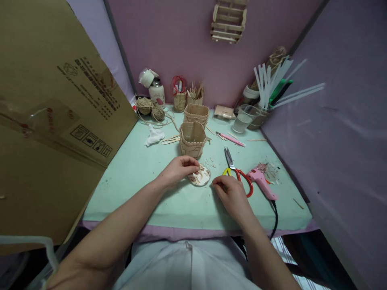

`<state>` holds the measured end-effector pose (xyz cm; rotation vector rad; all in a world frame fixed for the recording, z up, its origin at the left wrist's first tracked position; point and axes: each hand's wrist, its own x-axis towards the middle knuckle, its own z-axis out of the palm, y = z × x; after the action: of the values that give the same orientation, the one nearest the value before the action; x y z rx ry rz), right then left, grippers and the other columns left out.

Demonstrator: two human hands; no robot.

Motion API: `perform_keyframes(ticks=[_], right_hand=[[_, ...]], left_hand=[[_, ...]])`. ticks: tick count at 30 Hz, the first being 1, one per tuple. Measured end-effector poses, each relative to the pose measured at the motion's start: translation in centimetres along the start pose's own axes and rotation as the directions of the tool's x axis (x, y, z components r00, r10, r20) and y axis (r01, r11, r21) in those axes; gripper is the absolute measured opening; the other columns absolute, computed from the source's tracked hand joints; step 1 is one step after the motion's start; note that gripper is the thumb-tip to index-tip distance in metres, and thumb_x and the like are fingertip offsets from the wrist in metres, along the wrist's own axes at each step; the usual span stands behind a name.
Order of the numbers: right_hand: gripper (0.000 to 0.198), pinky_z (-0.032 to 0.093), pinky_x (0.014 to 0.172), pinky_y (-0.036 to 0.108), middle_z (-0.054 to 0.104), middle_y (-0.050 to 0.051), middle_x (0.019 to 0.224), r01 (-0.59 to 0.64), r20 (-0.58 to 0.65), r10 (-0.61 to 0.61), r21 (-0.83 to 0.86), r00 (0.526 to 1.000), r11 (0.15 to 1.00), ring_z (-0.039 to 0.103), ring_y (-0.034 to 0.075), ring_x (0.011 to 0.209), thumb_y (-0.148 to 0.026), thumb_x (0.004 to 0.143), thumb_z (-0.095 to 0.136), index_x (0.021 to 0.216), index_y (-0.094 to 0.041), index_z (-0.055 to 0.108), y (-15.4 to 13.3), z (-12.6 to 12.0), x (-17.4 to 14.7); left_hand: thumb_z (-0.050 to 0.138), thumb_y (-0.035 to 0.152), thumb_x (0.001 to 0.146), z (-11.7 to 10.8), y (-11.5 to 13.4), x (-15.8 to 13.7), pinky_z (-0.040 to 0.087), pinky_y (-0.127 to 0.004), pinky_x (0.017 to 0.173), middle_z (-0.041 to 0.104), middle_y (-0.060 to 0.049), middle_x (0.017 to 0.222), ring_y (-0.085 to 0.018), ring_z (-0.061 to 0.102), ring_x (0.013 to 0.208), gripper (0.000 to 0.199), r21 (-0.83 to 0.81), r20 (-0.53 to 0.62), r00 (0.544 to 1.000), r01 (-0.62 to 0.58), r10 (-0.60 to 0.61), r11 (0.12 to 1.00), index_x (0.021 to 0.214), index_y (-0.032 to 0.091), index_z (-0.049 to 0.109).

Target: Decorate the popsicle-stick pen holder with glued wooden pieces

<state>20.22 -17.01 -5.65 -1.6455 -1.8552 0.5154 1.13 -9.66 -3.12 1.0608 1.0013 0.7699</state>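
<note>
My left hand (pixel 183 167) reaches over a small round white dish (pixel 206 180), with thumb and fingers pinched together at its far left rim. Bits of thin wood lie in the dish; whether a bit is between those fingertips is too small to tell. Just right of the dish, my right hand (pixel 231 193) is closed in a pinch low over the table, and what it holds, if anything, is hidden. Scissors (pixel 231 161) with red and yellow handles lie beyond it, partly covered by the hand. A woven wooden basket (pixel 192 145) stands right behind the dish.
A pink glue gun (pixel 262 183) with a black cord lies at right. Behind are a second basket (pixel 196 112), a pink craft knife (pixel 231 139), a cup of glue sticks (pixel 261 117), a clear plastic cup (pixel 242 121), twine balls (pixel 148 108) and crumpled tissue (pixel 154 135). A cardboard box (pixel 60 121) borders the left.
</note>
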Motion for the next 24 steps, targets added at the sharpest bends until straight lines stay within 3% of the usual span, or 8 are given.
perform_keyframes(ticks=[4, 8, 11, 14, 18, 21, 24], right_hand=[[0.016, 0.038, 0.077, 0.038, 0.069, 0.006, 0.085, 0.028, -0.023, -0.031, -0.125, 0.999, 0.992, 0.06, 0.024, 0.088, -0.022, 0.086, 0.05, 0.081, -0.021, 0.066, -0.1, 0.1, -0.2], [0.021, 0.042, 0.084, 0.039, 0.066, 0.01, 0.101, 0.031, -0.304, -0.073, -0.138, 0.95, 0.99, 0.059, 0.024, 0.096, -0.029, 0.089, 0.048, 0.096, -0.02, 0.066, 1.8, -2.3, -0.4], [0.029, 0.043, 0.087, 0.04, 0.064, 0.013, 0.1, -0.11, -0.448, -0.019, -0.26, 0.894, 0.959, 0.058, 0.026, 0.095, -0.036, 0.089, 0.047, 0.1, -0.017, 0.066, 5.0, -5.1, -0.9], [0.044, 0.041, 0.086, 0.046, 0.064, 0.02, 0.102, -0.303, -0.418, 0.104, -0.445, 0.903, 0.843, 0.056, 0.033, 0.096, -0.045, 0.085, 0.049, 0.108, -0.01, 0.064, 8.4, -6.8, -1.4], [0.048, 0.042, 0.082, 0.046, 0.064, 0.02, 0.095, -0.37, -0.295, 0.244, -0.521, 0.924, 0.769, 0.056, 0.033, 0.088, -0.048, 0.082, 0.053, 0.107, -0.009, 0.065, 11.4, -6.7, -1.5], [0.048, 0.041, 0.082, 0.046, 0.061, 0.019, 0.09, -0.394, -0.302, 0.273, -0.487, 0.913, 0.779, 0.055, 0.033, 0.088, -0.049, 0.082, 0.051, 0.103, -0.009, 0.067, 11.8, -6.2, -1.2], [0.055, 0.04, 0.086, 0.049, 0.059, 0.021, 0.095, -0.385, -0.424, 0.224, -0.343, 0.878, 0.857, 0.052, 0.034, 0.095, -0.056, 0.082, 0.046, 0.102, -0.009, 0.067, 10.6, -6.4, -1.2]], left_hand=[[0.076, 0.025, 0.062, -0.3, -0.2, 0.1, 0.043, -0.024, 0.061, 0.065, -0.002, 0.068, -0.011, 0.057, 0.063, 0.021, 0.018, 0.022, 1.0, -0.017, 0.016, 1.0, 0.075, 0.013, 0.065], [0.078, 0.028, 0.062, -0.6, -0.5, 0.4, 0.045, -0.025, 0.065, 0.065, -0.002, 0.07, -0.011, 0.058, 0.065, 0.023, 0.002, 0.019, 0.999, -0.026, 0.026, 1.0, 0.076, 0.014, 0.065], [0.08, 0.029, 0.06, -0.6, -0.4, 0.4, 0.046, -0.028, 0.067, 0.065, -0.003, 0.071, -0.013, 0.059, 0.067, 0.026, -0.025, 0.018, 0.999, -0.028, 0.029, 0.999, 0.077, 0.014, 0.066], [0.082, 0.03, 0.058, -0.6, -0.1, 0.4, 0.048, -0.029, 0.069, 0.066, -0.004, 0.07, -0.013, 0.06, 0.067, 0.028, -0.046, 0.017, 1.0, 0.005, -0.004, 0.999, 0.075, 0.014, 0.067], [0.084, 0.029, 0.056, -0.5, 0.2, 0.3, 0.048, -0.029, 0.07, 0.066, -0.004, 0.069, -0.013, 0.06, 0.067, 0.029, -0.062, 0.014, 0.999, 0.046, -0.045, 0.997, 0.072, 0.012, 0.067], [0.084, 0.03, 0.056, -0.6, 0.1, 0.3, 0.049, -0.029, 0.071, 0.066, -0.005, 0.071, -0.013, 0.061, 0.068, 0.029, -0.09, 0.014, 0.999, 0.053, -0.052, 0.995, 0.073, 0.012, 0.067], [0.083, 0.031, 0.058, -0.7, 0.1, 0.3, 0.048, -0.028, 0.07, 0.066, -0.005, 0.071, -0.013, 0.061, 0.069, 0.03, -0.101, 0.041, 0.997, 0.069, -0.065, 0.992, 0.073, 0.012, 0.067]])
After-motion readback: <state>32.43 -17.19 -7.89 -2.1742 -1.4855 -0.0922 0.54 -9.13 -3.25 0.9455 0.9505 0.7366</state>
